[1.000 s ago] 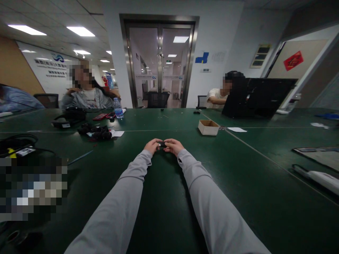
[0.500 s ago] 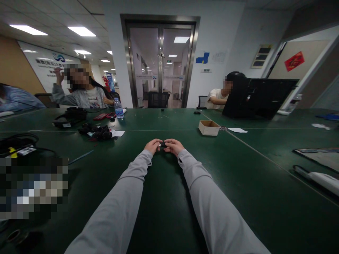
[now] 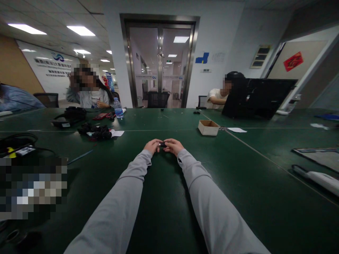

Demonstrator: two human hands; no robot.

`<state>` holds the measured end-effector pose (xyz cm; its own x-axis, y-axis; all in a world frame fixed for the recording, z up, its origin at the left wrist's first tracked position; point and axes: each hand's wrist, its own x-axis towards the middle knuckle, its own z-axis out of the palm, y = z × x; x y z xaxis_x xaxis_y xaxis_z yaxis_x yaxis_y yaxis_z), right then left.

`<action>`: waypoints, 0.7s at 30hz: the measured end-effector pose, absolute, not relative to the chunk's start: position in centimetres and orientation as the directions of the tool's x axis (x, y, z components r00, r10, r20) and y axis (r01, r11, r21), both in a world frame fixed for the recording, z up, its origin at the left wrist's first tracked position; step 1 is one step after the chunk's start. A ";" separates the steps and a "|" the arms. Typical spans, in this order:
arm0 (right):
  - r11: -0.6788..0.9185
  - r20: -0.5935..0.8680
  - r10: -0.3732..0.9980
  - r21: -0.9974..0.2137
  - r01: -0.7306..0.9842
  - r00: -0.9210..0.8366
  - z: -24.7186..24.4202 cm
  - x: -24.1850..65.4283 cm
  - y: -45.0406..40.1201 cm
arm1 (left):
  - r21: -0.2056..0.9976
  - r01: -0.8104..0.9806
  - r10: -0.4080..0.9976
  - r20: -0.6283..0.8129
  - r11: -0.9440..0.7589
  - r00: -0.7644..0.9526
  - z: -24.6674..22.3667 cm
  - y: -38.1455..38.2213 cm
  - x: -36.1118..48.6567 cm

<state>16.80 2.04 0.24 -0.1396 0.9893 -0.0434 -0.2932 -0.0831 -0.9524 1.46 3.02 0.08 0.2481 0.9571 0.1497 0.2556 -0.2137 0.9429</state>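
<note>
Both my arms reach straight forward over the green table (image 3: 164, 197). Between my fingertips is a small dark object (image 3: 162, 144) with a bright, metallic-looking bit at its left end; it is too small to name. My left hand (image 3: 152, 146) pinches it from the left, over the bright end. From the right, my right hand (image 3: 173, 146) has closed its thumb and fingers on the dark end. The two hands are close together, low over the tabletop, and the fingers hide much of the object.
An open cardboard box (image 3: 208, 128) stands ahead to the right, near white paper (image 3: 237, 130). Ahead to the left are black gear (image 3: 98, 132) and a water bottle (image 3: 118, 108). Dark monitors (image 3: 258, 97) stand far right. People sit across the table and at far left.
My hands keep the same hold on the small dark object, with hardly any movement. Across the table, the person on the left has shifted and brought a raised hand against the head.
</note>
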 end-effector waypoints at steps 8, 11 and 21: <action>-0.086 -0.046 0.988 -0.955 -0.285 -0.145 0.3 16.8 2.0 | 0.923 0.302 0.961 0.179 -0.239 0.211 -0.1 3.1 1.3; -0.086 -0.045 0.989 -0.953 -0.289 -0.144 0.3 16.8 2.0 | 0.929 0.291 0.965 0.177 -0.228 0.192 -0.1 3.1 1.3; -0.062 -0.015 0.986 -0.957 -0.283 -0.167 0.1 16.9 2.1 | 0.930 0.284 0.966 0.189 -0.235 0.179 0.1 2.9 1.3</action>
